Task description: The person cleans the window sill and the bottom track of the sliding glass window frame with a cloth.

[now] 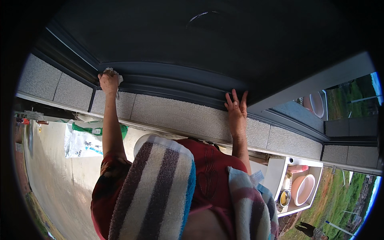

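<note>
My left hand [108,82] grips a crumpled whitish cloth [120,78] at the left lower corner of a dark window frame [168,78]. Part of the cloth hangs down past my wrist; the rest is bunched in my fist. Farther right, my right hand [237,105] has its fingers spread against the frame's lower rail, near a grey upright [312,79]. Nothing shows in that hand. Above the rail is a large dark pane or screen [180,42]. Grey rough-faced tiles [183,112] run just below the frame.
A striped towel [159,186] hangs over my chest. At right, a white sink [283,180] holds a pink basin [303,189] and a small metal bowl [284,198]. A white-and-green sack [87,141] lies on the pale floor [60,180]. Another person [312,231] is outside, lower right.
</note>
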### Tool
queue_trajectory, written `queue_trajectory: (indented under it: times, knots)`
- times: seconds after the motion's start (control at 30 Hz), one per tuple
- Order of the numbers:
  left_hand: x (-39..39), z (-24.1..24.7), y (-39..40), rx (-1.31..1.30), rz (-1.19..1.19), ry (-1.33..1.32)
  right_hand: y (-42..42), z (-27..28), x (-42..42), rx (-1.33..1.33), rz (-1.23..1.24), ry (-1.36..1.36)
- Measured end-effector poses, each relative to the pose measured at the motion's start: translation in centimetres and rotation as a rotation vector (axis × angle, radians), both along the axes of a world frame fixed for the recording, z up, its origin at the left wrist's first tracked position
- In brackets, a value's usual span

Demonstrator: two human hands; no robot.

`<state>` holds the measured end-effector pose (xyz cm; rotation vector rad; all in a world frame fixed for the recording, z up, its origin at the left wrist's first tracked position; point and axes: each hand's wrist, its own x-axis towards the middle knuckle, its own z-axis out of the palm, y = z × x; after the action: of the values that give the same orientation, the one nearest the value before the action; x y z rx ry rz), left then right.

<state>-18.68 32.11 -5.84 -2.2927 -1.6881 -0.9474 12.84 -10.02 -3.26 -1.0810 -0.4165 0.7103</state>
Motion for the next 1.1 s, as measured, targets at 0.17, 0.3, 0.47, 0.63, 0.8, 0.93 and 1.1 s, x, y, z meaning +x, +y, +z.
queue_trajectory:
  times: [0.17,0.3,0.47,0.63,0.8,0.93,1.1]
  knots:
    - [-0.5,0.7,-0.6,-0.027,-0.214,-0.453,-0.1,-0.1,0.1,0.023,0.007,0.020]
    - [0.0,-0.9,1.0,0.047,-0.056,-0.390,0.2,0.1,-0.3,0.026,0.038,0.017]
    - [11.4,0.0,-14.2,0.017,-0.339,-0.479,0.1,0.3,0.1,0.020,0.030,0.018]
    - [14.3,6.3,-22.4,-0.543,-0.771,-0.537,-0.3,0.4,-0.4,0.038,-0.005,0.004]
    - [11.4,9.4,-20.6,-0.323,-0.804,-0.367,-5.1,0.5,-4.3,-0.134,-0.069,-0.490]
    - [15.8,8.0,-24.9,-0.306,-1.005,-0.253,-7.4,-2.2,-4.7,-0.229,-0.347,-0.844]
    - [24.5,4.3,-30.6,-0.120,-1.290,-0.210,-6.5,-2.6,-4.6,-0.249,-0.477,-1.078]
